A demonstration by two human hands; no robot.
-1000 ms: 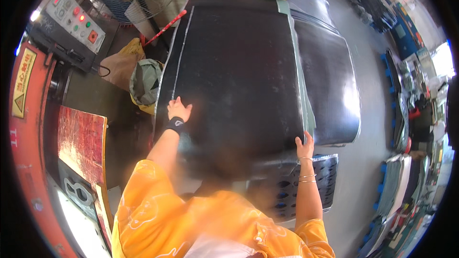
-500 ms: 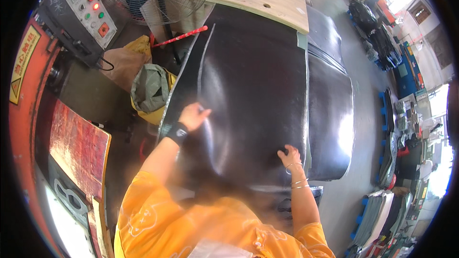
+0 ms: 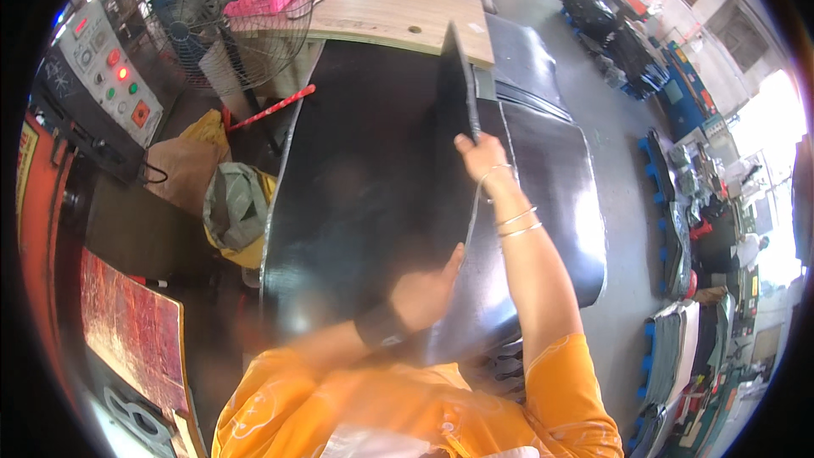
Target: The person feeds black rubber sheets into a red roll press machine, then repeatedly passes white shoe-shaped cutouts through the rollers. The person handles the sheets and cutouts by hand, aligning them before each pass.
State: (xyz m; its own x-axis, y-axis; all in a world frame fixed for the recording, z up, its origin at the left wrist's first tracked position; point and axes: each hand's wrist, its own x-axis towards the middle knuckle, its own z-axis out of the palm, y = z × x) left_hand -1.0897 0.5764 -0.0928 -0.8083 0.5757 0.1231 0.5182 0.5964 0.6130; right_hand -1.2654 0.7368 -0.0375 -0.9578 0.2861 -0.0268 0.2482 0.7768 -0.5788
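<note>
A thin black sheet, smooth like rubber [image 3: 459, 85], is raised nearly on edge above a flat glossy black sheet [image 3: 356, 161]. Its far corner stands up near the wooden board. My right hand [image 3: 483, 157] is closed on the raised edge, with the thumb on its left side. Nearer to my body, my left hand [image 3: 424, 293] is at the lower part of the same sheet, thumb along the edge; it is somewhat blurred and its other fingers are mostly hidden. It appears to grip the sheet.
Beyond the sheets lies a wooden board [image 3: 398, 8]. A caged fan [image 3: 229, 21] and a control box with lit buttons [image 3: 110, 76] stand at the far left. A red-wrapped rod [image 3: 271, 108] and sacks [image 3: 240, 208] are left of the sheets. More black sheets [image 3: 551, 195] lie right.
The top sheet, lying flat with its left edge curled, is now lifted and swung to the right. My left hand has moved right and nearer; my right hand has moved farther away and taken hold.
</note>
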